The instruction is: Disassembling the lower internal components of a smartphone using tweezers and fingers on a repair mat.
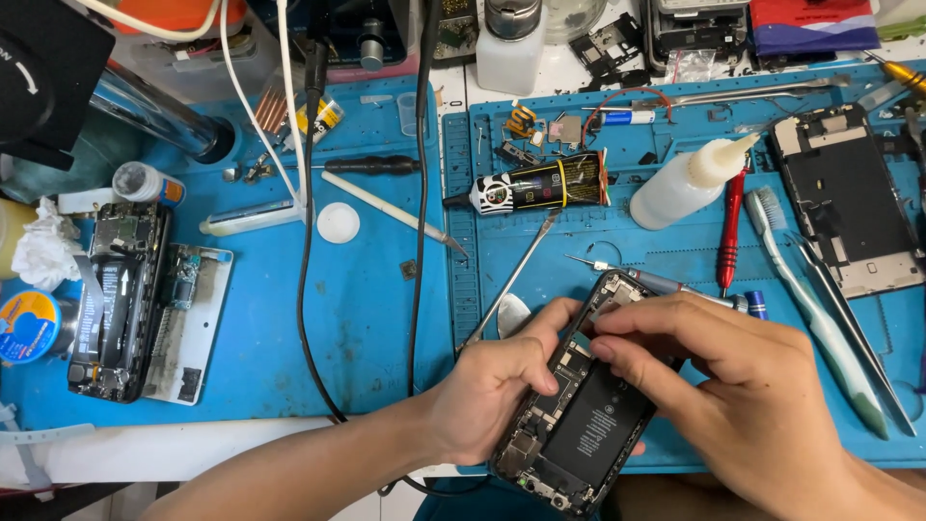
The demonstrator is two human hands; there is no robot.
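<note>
An opened phone (579,415), back cover off with its black battery and circuit boards showing, sits tilted nearest the camera at the front edge of the blue work mat (367,318). The left hand (492,391) wraps its fingers around the phone's left edge, thumb lying along the upper side. The right hand (723,386) curls over the phone's top right corner, fingertips pinched down on the inner parts there; what they pinch, if anything, is hidden.

Far left on the mat lies another dismantled phone (121,299) on a white tray. Black cables (309,241) run down the middle. Behind the hands a metal spudger (511,280) lies slantwise, and beyond it a black and yellow glue tube (540,185). Further right stand a white squeeze bottle (685,183), a red-handled screwdriver (730,232), a pale green toothbrush (810,309) and a phone frame (844,198) lying flat.
</note>
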